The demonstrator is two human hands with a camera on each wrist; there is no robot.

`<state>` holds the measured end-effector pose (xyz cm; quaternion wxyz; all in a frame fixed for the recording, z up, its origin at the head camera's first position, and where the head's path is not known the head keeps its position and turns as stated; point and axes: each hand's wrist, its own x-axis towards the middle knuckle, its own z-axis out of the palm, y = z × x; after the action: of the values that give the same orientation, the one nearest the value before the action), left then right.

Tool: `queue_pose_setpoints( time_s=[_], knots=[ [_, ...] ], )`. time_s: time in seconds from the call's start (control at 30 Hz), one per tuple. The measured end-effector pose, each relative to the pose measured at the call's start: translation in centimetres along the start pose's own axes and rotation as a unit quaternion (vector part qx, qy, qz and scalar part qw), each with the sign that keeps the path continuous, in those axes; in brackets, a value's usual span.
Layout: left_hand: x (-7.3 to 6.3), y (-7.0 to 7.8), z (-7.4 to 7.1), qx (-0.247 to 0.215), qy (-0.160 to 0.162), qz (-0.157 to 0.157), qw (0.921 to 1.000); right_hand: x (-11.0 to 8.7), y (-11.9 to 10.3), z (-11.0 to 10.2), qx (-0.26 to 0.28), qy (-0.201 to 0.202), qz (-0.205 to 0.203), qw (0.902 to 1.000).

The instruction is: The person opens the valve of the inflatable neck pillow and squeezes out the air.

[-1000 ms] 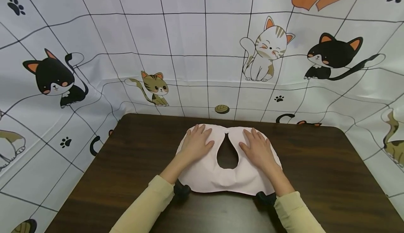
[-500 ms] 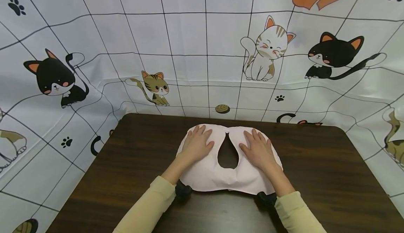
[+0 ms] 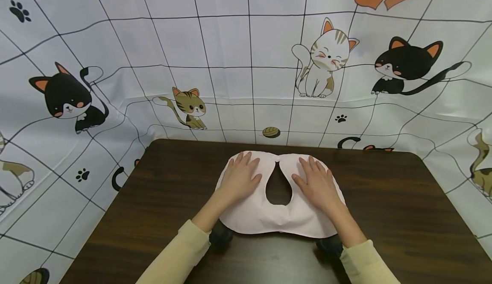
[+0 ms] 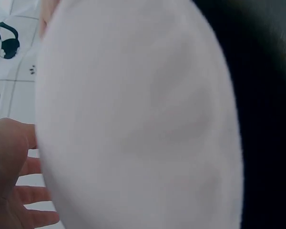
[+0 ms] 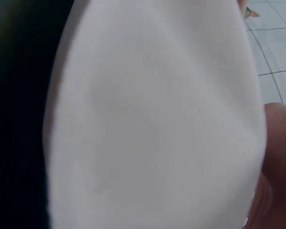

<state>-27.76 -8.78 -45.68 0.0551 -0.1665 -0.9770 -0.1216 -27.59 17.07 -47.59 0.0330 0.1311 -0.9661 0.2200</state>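
Note:
A pale pink, U-shaped neck pillow [image 3: 265, 220] lies on the dark brown table, its two ends meeting at the far side around a teardrop-shaped opening. My left hand [image 3: 239, 177] rests on its left arm with the fingers straight and slightly spread. On the right arm of the pillow, my right hand [image 3: 317, 185] lies the same way, thumb toward the opening. Smooth pink fabric [image 4: 138, 114] fills most of the left wrist view, with part of the hand at the left edge. In the right wrist view, the fabric [image 5: 157, 114] shows soft creases and hides most of the hand.
The wood-grain table [image 3: 161, 198] has rounded far corners. Behind it and at both sides hangs a white sheet [image 3: 230, 40] printed with cats and grid lines. Small dark devices [image 3: 221, 234] sit under both wrists, near the pillow's front edge.

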Motion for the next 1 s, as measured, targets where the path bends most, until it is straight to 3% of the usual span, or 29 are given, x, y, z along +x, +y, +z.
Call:
queue_pose_setpoints(
  time_s=[0.17, 0.37, 0.73, 1.0],
  knots=[
    [-1.3, 0.2, -0.7, 0.016, 0.02, 0.014, 0.9996, -1.0, -0.3, 0.0, -0.006, 0.012, -0.015, 0.9998],
    [-2.4, -0.2, -0.2, 0.019, 0.022, 0.009, 0.9995, -1.9, -0.5, 0.2, -0.015, 0.001, -0.003, 0.9999],
    [-2.8, -0.5, 0.9, 0.016, 0.007, 0.004, 0.9998, -2.2, -0.3, 0.9, -0.032, -0.008, 0.006, 0.9994],
    [-2.9, -0.6, 1.4, 0.017, 0.019, 0.008, 0.9997, -2.4, -0.4, 0.9, -0.045, -0.012, 0.006, 0.9989]
  ],
)
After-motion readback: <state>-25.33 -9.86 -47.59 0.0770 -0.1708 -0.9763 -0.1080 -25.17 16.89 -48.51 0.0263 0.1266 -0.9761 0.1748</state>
